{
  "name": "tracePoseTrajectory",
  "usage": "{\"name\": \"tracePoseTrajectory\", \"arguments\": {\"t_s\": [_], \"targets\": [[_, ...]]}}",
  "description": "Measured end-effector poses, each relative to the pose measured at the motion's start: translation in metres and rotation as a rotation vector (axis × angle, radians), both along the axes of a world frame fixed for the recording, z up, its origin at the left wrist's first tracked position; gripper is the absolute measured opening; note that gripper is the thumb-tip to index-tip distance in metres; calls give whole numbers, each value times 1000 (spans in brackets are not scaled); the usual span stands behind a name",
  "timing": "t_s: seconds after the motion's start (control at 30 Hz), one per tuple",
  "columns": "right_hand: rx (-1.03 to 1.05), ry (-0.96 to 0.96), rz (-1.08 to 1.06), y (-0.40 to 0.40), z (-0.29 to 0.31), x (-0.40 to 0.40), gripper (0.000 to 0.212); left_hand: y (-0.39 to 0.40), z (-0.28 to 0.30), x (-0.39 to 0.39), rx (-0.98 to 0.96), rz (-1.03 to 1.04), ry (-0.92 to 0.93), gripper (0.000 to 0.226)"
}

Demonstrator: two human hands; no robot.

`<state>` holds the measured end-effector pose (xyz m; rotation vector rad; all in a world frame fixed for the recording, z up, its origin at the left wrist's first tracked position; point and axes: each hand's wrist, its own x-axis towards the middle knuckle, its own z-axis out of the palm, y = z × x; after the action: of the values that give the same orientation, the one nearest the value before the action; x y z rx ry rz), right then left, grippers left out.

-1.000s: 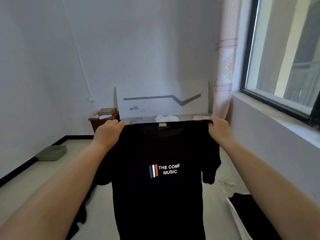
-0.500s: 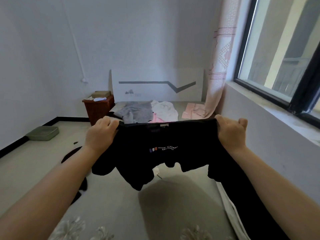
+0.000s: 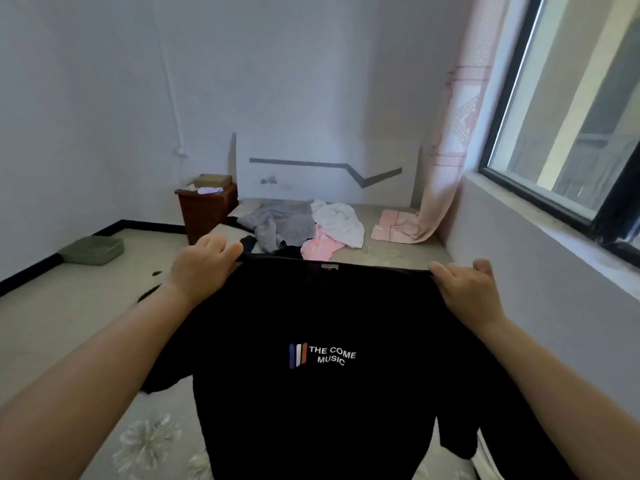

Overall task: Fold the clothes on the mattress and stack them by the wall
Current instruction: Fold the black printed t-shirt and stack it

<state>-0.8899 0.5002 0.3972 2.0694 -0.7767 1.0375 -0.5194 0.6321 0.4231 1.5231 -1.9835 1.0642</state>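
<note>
The left hand (image 3: 204,268) and right hand (image 3: 465,289) each pinch a shoulder of the black T-shirt (image 3: 325,375), fingers curled over its top edge, so it hangs spread above the mattress (image 3: 391,252). The shirt looks light, soft and limp; shoulder seams seem the best holds for folding.

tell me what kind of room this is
Most likely a sparsely furnished bedroom: a floral mattress lies along the wall under a window, with a headboard at its far end and a small wooden bedside cabinet beside it.
</note>
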Motion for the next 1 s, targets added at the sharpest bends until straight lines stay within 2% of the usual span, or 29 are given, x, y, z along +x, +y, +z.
{"name": "tracePoseTrajectory", "arguments": {"t_s": [0.07,0.13,0.23,0.33,0.37,0.53,0.6,0.83,0.9,1.0], "targets": [[70,40,9,-12,-25,10,58,-14,-24,6,25,31,12,23],[138,117,-18,-32,-60,19,40,-34,-59,13,52,42,20,34],[311,177,-46,-62,-111,30,32,-66,-114,24,169,52,59,25],[409,215,-61,-101,-166,45,11,-109,-168,35,287,41,102,19],[461,235,-72,-112,-184,50,9,-122,-186,38,327,51,110,18],[579,235,-99,-166,-257,73,15,-181,-258,58,482,130,177,23],[618,241,-118,-185,-277,83,6,-200,-279,63,536,165,155,23],[757,227,-205,-250,-337,114,5,-276,-336,87,745,261,140,31],[896,253,-303,-271,-348,122,9,-299,-350,95,817,306,212,23],[1161,303,-469,-301,-357,132,20,-327,-368,105,771,240,242,23]]}}
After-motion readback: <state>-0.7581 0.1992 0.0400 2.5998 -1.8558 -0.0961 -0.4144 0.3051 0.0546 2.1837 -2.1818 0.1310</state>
